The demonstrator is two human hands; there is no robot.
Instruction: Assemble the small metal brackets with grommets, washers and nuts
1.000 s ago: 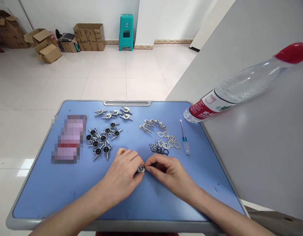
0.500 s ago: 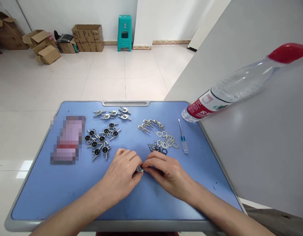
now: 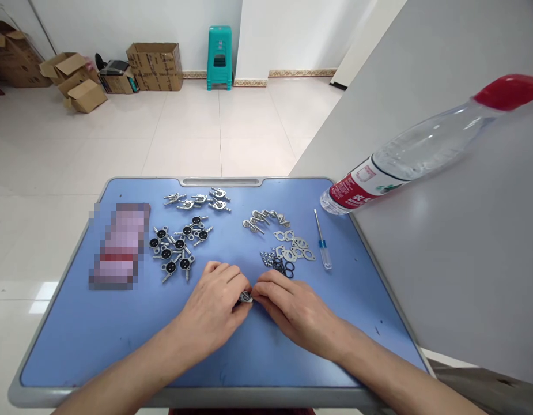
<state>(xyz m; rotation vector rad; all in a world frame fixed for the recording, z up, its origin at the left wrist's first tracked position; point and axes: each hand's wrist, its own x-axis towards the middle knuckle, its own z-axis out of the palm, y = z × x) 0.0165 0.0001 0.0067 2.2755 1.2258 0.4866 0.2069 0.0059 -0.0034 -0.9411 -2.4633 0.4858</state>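
Near the front middle of the table, my left hand (image 3: 220, 300) is closed around a small metal valve body (image 3: 246, 296), and only its right end shows past the fingers. Against that end, the fingertips of my right hand (image 3: 292, 302) are pressed together; anything between them is hidden. Just beyond my right hand lie black rubber rings (image 3: 288, 268) and small screws (image 3: 267, 258). Flat oval metal plates (image 3: 297, 248) are spread behind these, with metal levers (image 3: 258, 219) farther back. Left of them lie several valve bodies with black round inserts (image 3: 179, 245).
More metal valve assemblies (image 3: 199, 199) lie at the back. A screwdriver (image 3: 323, 248) and a red-capped water bottle (image 3: 356, 184) are on the right, beside a grey panel (image 3: 465, 242). A blurred pinkish object (image 3: 123, 242) lies left on the blue table (image 3: 257, 369).
My right hand has shifted slightly and its fingers have drawn closer together, uncovering more of the black rings. My left hand stays in place with the valve body.
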